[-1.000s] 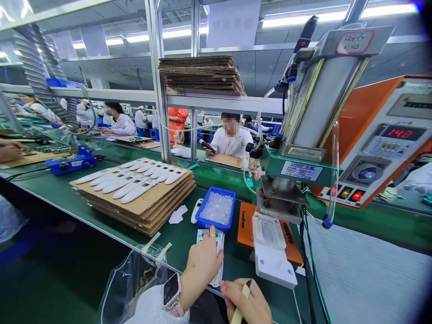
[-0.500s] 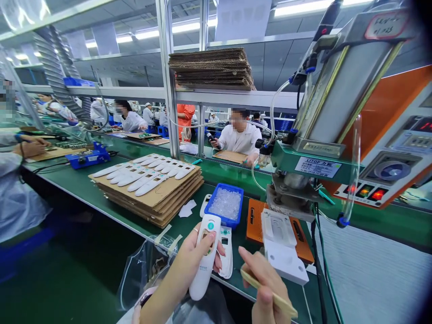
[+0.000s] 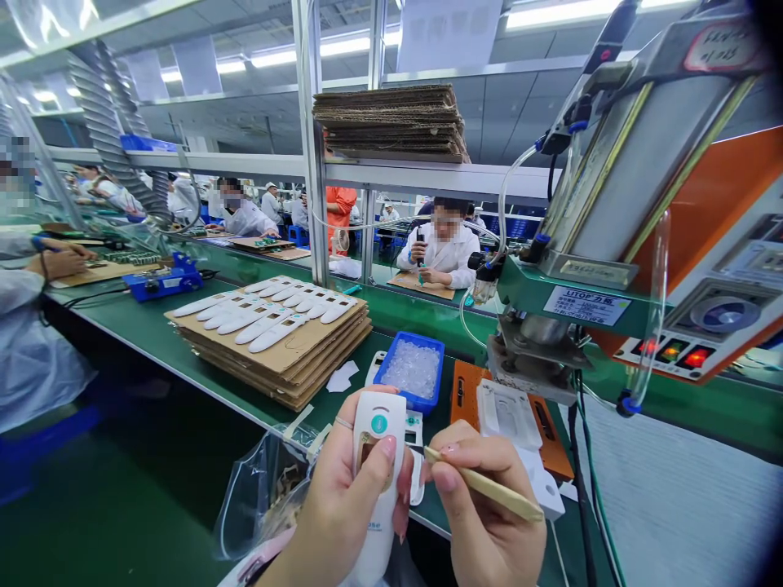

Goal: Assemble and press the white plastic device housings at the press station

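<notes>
My left hand (image 3: 346,501) is wrapped round a white device shell (image 3: 379,456) with a teal button near its top, held upright at the bottom centre. My right hand (image 3: 483,522) pinches a thin wooden stick (image 3: 486,487), its tip pointing left at the shell's side. Beneath the hands another white shell (image 3: 416,456) lies on the green bench (image 3: 152,334). Just behind it stands a blue tray (image 3: 411,371) of small clear parts.
A press machine (image 3: 587,212) with an orange control box looms at the right above a white fixture (image 3: 505,416) on an orange plate. Stacked cardboard sheets (image 3: 275,346) carry several white shells. A clear plastic bag (image 3: 263,489) hangs at the bench edge. Other workers sit across and at left.
My left hand picked the white shell up from the bench and raised it upright. My right hand brought the stick's tip up beside it. The camera tilted slightly.
</notes>
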Demonstrator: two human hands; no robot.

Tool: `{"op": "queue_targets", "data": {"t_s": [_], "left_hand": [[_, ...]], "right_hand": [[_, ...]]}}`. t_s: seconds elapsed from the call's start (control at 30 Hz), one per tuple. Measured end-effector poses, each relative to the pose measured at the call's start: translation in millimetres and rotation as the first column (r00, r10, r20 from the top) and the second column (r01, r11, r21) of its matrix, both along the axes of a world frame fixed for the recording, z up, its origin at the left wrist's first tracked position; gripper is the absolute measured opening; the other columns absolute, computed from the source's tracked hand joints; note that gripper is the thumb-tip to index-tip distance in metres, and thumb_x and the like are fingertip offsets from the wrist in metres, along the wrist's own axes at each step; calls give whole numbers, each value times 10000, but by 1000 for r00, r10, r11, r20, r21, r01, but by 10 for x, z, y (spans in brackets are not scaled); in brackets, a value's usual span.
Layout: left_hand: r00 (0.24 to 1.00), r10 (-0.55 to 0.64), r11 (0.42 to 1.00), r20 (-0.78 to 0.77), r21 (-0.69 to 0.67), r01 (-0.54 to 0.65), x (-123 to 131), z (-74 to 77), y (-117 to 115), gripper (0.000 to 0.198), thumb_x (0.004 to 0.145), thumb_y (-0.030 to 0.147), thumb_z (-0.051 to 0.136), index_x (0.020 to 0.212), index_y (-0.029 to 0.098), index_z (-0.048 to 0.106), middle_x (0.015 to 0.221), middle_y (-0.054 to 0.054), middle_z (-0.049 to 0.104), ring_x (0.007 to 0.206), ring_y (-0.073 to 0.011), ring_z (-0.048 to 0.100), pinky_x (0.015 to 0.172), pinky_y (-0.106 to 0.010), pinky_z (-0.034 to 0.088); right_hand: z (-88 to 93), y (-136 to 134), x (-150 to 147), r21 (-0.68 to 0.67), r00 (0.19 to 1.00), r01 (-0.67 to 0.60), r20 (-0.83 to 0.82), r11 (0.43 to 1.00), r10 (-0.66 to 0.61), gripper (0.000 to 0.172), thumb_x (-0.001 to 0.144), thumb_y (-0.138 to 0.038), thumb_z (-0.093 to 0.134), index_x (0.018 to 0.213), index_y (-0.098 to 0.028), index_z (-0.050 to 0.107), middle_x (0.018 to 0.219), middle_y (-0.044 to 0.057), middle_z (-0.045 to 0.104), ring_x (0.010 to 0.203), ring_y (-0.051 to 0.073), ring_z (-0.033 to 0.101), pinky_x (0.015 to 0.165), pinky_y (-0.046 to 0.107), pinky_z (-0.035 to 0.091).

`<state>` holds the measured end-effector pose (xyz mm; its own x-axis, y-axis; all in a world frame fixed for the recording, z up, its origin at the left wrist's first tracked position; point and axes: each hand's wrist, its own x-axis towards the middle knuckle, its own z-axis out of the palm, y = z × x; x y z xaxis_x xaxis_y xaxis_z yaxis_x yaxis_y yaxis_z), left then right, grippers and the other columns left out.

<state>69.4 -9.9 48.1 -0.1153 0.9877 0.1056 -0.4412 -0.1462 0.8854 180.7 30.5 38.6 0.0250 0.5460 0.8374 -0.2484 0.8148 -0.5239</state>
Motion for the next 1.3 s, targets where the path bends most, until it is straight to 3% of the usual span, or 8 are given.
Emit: {"op": "queue_targets", "data": {"t_s": [0.27,0.57,0.73,0.83,0.97,1.03,1.17,1.3], "left_hand": [[998,60,998,26,6,-60,31,22,-31,660,792,503,640,1364,330,359,616,29,613,498,-143,539,500,-250,473],[981,167,986,-98,-12,-169,-17,-15,-36,641,797,520,642,1348,346,364,699,24,636,566,-148,573,574,-249,502],[990,133,988,-50,-75,-136,13,26,-64,671,798,515,633,1371,316,345,611,32,616,446,-127,523,444,-221,439],[997,70,996,-11,-45,-70,10,-7,-47,675,828,493,601,1393,288,294,616,23,629,427,-132,542,429,-224,445],[999,37,999,16,-25,-37,9,-73,-14,639,843,502,577,1383,296,303,622,26,620,418,-129,546,415,-224,455],[997,75,997,21,-38,-74,17,-70,-7,647,817,512,604,1362,294,332,627,27,615,409,-128,536,397,-222,447],[988,144,988,60,-61,-141,12,-15,-6,688,763,571,622,1332,295,350,634,20,623,397,-132,521,384,-236,450],[987,151,987,47,-55,-149,-35,-42,-3,740,748,633,602,1335,274,330,576,12,620,388,-158,531,382,-249,441]], "right_hand": [[-64,53,-50,82,998,-38,61,996,33,171,903,-81,515,1020,-197,560,767,15,622,696,125,588,611,293,492],[-77,98,-43,272,982,107,123,956,-145,245,854,-30,522,1048,-176,556,777,22,639,695,137,601,714,371,500],[-28,113,-28,-101,985,-150,73,984,157,91,921,-134,525,909,-220,554,710,-18,592,714,118,583,671,285,485],[-17,137,-30,-350,933,-353,-67,868,353,95,925,-261,574,842,-226,545,649,-31,557,705,128,589,644,272,479],[-49,136,-61,-444,827,-551,-176,707,534,118,930,-290,575,843,-226,528,654,-48,556,561,93,549,534,236,414],[-68,110,-84,-395,849,-520,-140,758,510,103,934,-273,567,846,-228,539,666,-51,570,535,78,530,547,238,411],[-84,86,-107,-109,962,-273,-52,956,269,68,928,-255,573,863,-236,576,708,-39,602,631,93,560,731,316,470],[-86,138,-82,20,998,-62,-11,998,63,149,992,-210,430,1038,-251,566,684,-48,633,558,86,539,755,346,467]]}}
